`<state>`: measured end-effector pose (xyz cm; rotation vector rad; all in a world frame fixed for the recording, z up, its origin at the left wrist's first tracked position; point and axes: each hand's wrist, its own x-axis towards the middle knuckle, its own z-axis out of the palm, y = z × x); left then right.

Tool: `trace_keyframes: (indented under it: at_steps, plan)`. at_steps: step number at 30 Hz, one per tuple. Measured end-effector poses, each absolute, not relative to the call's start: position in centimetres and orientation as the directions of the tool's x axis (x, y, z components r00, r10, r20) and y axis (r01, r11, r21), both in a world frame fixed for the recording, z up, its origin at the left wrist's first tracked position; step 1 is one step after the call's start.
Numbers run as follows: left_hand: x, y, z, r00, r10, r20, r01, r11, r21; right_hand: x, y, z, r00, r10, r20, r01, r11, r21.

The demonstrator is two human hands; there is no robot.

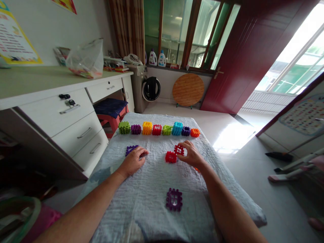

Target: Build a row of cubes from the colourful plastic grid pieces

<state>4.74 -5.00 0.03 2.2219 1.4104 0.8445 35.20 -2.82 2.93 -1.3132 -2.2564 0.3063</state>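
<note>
My right hand (190,153) pinches a red window-patterned building panel (178,150) between thumb and fingers. Just left of it, a red block (171,157) sits on the cloth, close to or touching the panel. My left hand (134,160) rests on the cloth with its fingers loosely out and nothing visibly held. It partly covers a dark purple panel (130,149). An orange piece (196,169) peeks out beside my right wrist, mostly hidden. Nearer to me lies a flat purple window panel (174,199).
Along the far edge of the cloth-covered table (152,189) stands a row of coloured blocks, among them a green one (124,128), a yellow one (147,128) and a light blue one (177,128). A white desk (63,111) flanks the left side; a red door (243,50) stands behind.
</note>
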Motion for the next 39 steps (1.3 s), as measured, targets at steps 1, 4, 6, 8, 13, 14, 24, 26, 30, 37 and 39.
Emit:
trace_keyframes:
  at_steps: [1, 4, 6, 8, 13, 14, 24, 26, 30, 37, 39]
  plan:
    - [4.8, -5.0, 0.1, 0.316, 0.905, 0.284, 0.681, -0.425, 0.597, 34.8, -2.9, 3.0, -0.419, 0.851, 0.316, 0.733, 0.522, -0.436]
    - [4.8, -5.0, 0.2, 0.314, 0.908, 0.278, 0.683, -0.419, 0.598, 33.5, -3.1, 3.0, -0.468, 0.831, 0.301, 0.712, 0.557, -0.427]
    - [4.8, -5.0, 0.2, 0.315, 0.908, 0.277, 0.683, -0.419, 0.598, 32.8, -3.4, 3.0, -0.487, 0.825, 0.286, 0.721, 0.565, -0.402]
    - [4.8, -5.0, 0.2, 0.313, 0.908, 0.278, 0.682, -0.419, 0.6, 32.3, -3.7, 2.9, -0.497, 0.826, 0.267, 0.74, 0.564, -0.367]
    - [5.0, -5.1, 0.3, 0.303, 0.911, 0.28, 0.671, -0.412, 0.616, 31.8, -4.1, 2.7, -0.482, 0.856, 0.185, 0.812, 0.516, -0.274]
    - [5.0, -5.2, 0.3, 0.301, 0.911, 0.281, 0.67, -0.412, 0.618, 31.8, -4.1, 2.6, -0.478, 0.861, 0.174, 0.82, 0.508, -0.264]
    - [5.1, -5.3, 0.5, 0.291, 0.916, 0.277, 0.676, -0.401, 0.617, 31.3, -4.2, 2.5, -0.431, 0.893, 0.13, 0.858, 0.45, -0.249]
    - [5.1, -5.3, 0.5, 0.29, 0.915, 0.281, 0.674, -0.404, 0.619, 31.2, -4.2, 2.4, -0.424, 0.896, 0.13, 0.858, 0.444, -0.258]
    - [5.1, -5.2, 0.5, 0.295, 0.909, 0.293, 0.671, -0.415, 0.614, 30.9, -4.0, 2.4, -0.412, 0.905, 0.111, 0.865, 0.426, -0.264]
    - [5.0, -5.2, 0.5, 0.303, 0.907, 0.291, 0.674, -0.42, 0.608, 30.6, -3.5, 3.7, -0.446, 0.895, 0.005, 0.887, 0.442, -0.131]
    - [5.0, -5.2, 0.6, 0.303, 0.91, 0.283, 0.677, -0.414, 0.609, 30.3, -2.9, 4.2, -0.472, 0.881, -0.042, 0.88, 0.467, -0.087]
